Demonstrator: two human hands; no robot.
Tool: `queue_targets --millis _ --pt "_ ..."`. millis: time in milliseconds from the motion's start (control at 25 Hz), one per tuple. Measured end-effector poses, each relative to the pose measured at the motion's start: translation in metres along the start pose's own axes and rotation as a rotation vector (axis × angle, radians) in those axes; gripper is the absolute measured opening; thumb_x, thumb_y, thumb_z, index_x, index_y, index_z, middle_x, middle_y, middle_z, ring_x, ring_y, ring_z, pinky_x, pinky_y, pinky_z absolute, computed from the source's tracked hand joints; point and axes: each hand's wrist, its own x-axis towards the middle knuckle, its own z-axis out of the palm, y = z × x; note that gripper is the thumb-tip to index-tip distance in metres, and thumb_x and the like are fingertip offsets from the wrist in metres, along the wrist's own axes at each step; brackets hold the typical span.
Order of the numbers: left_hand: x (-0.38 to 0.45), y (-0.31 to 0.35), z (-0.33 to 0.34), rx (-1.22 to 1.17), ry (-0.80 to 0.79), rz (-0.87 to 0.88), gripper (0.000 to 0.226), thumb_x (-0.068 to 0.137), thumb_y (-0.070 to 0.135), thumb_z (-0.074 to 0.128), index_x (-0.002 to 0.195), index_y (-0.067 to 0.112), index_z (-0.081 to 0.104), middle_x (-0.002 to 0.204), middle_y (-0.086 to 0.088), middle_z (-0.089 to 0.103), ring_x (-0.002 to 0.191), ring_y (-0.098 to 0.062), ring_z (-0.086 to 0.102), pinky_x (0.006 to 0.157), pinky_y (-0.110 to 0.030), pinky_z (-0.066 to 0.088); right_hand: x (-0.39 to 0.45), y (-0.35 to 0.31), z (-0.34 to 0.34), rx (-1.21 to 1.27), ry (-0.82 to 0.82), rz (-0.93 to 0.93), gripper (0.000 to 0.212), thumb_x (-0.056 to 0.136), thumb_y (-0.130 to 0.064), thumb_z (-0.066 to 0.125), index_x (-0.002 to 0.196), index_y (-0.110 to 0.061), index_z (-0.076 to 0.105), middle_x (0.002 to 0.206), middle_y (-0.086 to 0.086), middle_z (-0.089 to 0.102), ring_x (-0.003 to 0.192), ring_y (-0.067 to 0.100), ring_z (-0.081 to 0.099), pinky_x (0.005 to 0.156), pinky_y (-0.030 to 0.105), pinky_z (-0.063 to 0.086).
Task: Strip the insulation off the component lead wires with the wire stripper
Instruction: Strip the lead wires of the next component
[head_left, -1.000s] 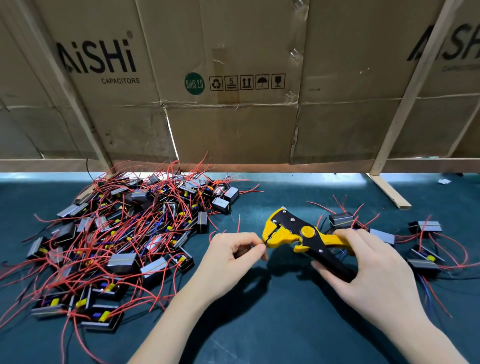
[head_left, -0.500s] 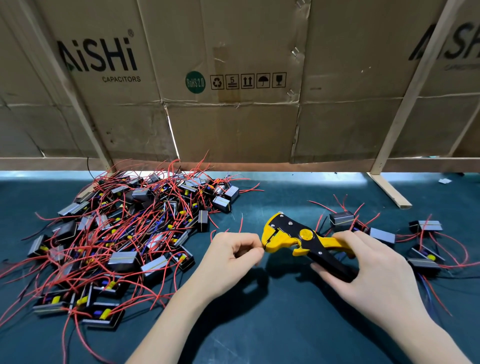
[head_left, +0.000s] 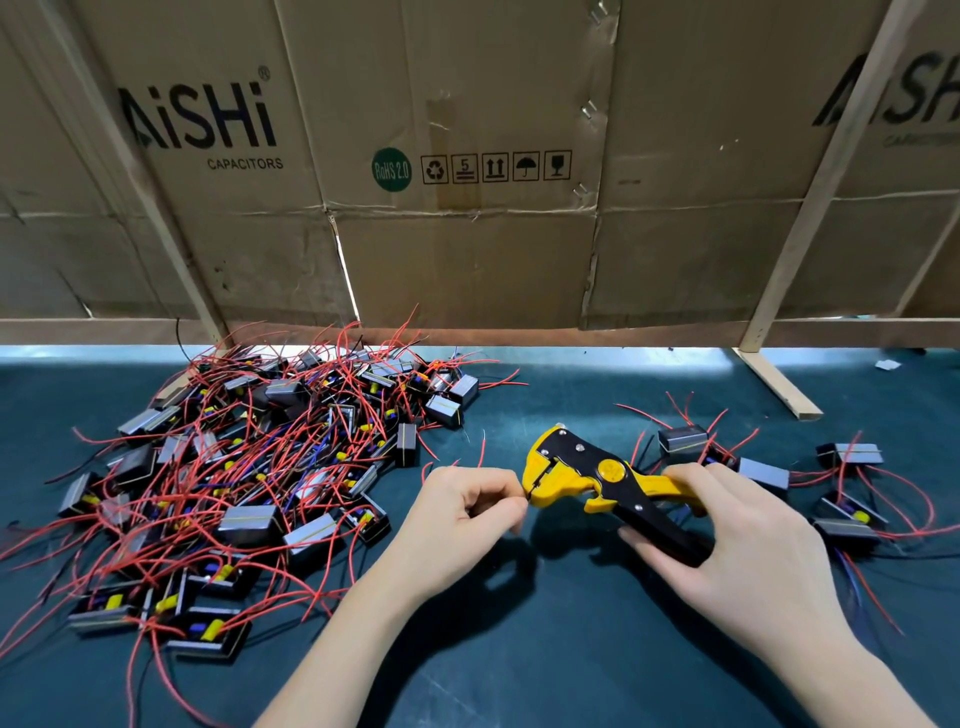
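While gripped, wire stripper points left (handles rightward).

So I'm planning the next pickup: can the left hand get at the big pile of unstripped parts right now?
Probably yes for reach: the pile lies just beside the left hand with nothing between them. But that hand is pinching a wire at the wire stripper, so it must let go first.

— Where are we watching from?
— One head-worn view, looking forward and down, close over the surface.
— And which way does it face?
— Toward twelve o'clock, straight at the cardboard wall. Forearms enter from six; the hands sit near, just below centre.
— Any second view?
— None, so nothing shared.
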Motion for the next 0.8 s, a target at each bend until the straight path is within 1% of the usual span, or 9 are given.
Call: queue_targets --millis 120,280,400,480,560,640,720,760,800 --pt "0.000 0.000 0.000 -0.002 -0.003 -0.017 0.020 0.079 0.016 0.053 0.061 0.008 0.058 0.053 -0.004 0.040 0.052 -0.008 0.031 0.052 -0.021 0.025 0.000 -0.001 -0.003 0.016 -0.011 0.012 0.039 0.062 -0.058 0.072 0.088 -0.029 0.065 0.076 -0.012 0.062 0.072 0.018 0.066 0.056 0.027 0.048" --pt "0.000 0.001 -0.002 -0.001 -0.021 -0.022 0.021 0.078 0.017 0.054 0.059 0.011 0.058 0.057 -0.016 0.047 0.054 -0.011 0.034 0.055 -0.026 0.028 0.000 -0.003 -0.006 0.001 -0.028 0.035 0.035 0.059 -0.058 0.073 0.080 -0.030 0.067 0.070 -0.013 0.065 0.065 0.019 0.068 0.050 0.027 0.046" --pt "0.000 0.000 -0.002 -0.002 -0.033 -0.026 0.022 0.079 0.020 0.055 0.059 0.011 0.061 0.059 -0.018 0.051 0.054 -0.012 0.037 0.056 -0.028 0.030 -0.001 -0.005 -0.007 -0.020 0.011 0.096 0.035 0.061 -0.059 0.071 0.073 -0.027 0.066 0.063 -0.008 0.064 0.058 0.025 0.066 0.047 0.030 0.045" --pt "-0.001 0.000 -0.002 -0.007 -0.048 -0.033 0.024 0.081 0.021 0.055 0.061 0.010 0.063 0.056 -0.011 0.052 0.052 -0.010 0.040 0.056 -0.026 0.033 0.000 -0.005 -0.005 -0.028 0.048 0.112 0.041 0.064 -0.061 0.069 0.082 -0.025 0.067 0.071 -0.008 0.064 0.066 0.027 0.065 0.052 0.031 0.046" --pt "-0.001 0.000 -0.002 0.003 -0.035 -0.035 0.026 0.084 0.024 0.054 0.064 0.013 0.066 0.054 0.000 0.053 0.054 -0.008 0.048 0.059 -0.025 0.038 0.001 -0.002 -0.001 -0.036 0.064 0.095 0.056 0.069 -0.063 0.063 0.100 -0.018 0.067 0.086 -0.003 0.063 0.080 0.029 0.062 0.065 0.037 0.047" --pt "0.001 -0.004 -0.002 0.067 0.101 0.000 0.024 0.088 0.027 0.055 0.072 0.017 0.069 0.064 0.010 0.060 0.068 -0.008 0.057 0.069 -0.024 0.043 0.002 0.003 0.001 -0.050 0.078 0.102 0.064 0.072 -0.065 0.057 0.108 -0.012 0.066 0.093 0.002 0.062 0.086 0.032 0.058 0.072 0.041 0.043" --pt "0.005 -0.010 -0.002 0.194 0.352 0.033 0.009 0.090 0.021 0.061 0.085 0.017 0.068 0.082 0.012 0.064 0.082 -0.010 0.059 0.076 -0.021 0.043 0.002 0.006 0.003 -0.055 0.086 0.135 0.065 0.073 -0.065 0.055 0.108 -0.012 0.066 0.094 0.003 0.062 0.087 0.033 0.057 0.072 0.043 0.043" --pt "0.006 -0.014 -0.002 0.235 0.450 0.004 0.002 0.089 0.018 0.066 0.089 0.017 0.065 0.087 0.010 0.063 0.083 -0.010 0.059 0.076 -0.020 0.042 0.002 0.007 0.003 -0.056 0.090 0.149 0.065 0.073 -0.065 0.055 0.108 -0.011 0.066 0.094 0.004 0.061 0.088 0.033 0.056 0.072 0.043 0.043" --pt "0.007 -0.016 -0.002 0.248 0.505 -0.060 0.010 0.087 0.018 0.070 0.092 0.018 0.061 0.088 0.008 0.062 0.080 -0.011 0.059 0.074 -0.021 0.043 0.003 0.008 0.003 -0.053 0.094 0.162 0.066 0.072 -0.065 0.054 0.108 -0.011 0.065 0.093 0.004 0.061 0.088 0.033 0.056 0.072 0.043 0.043"
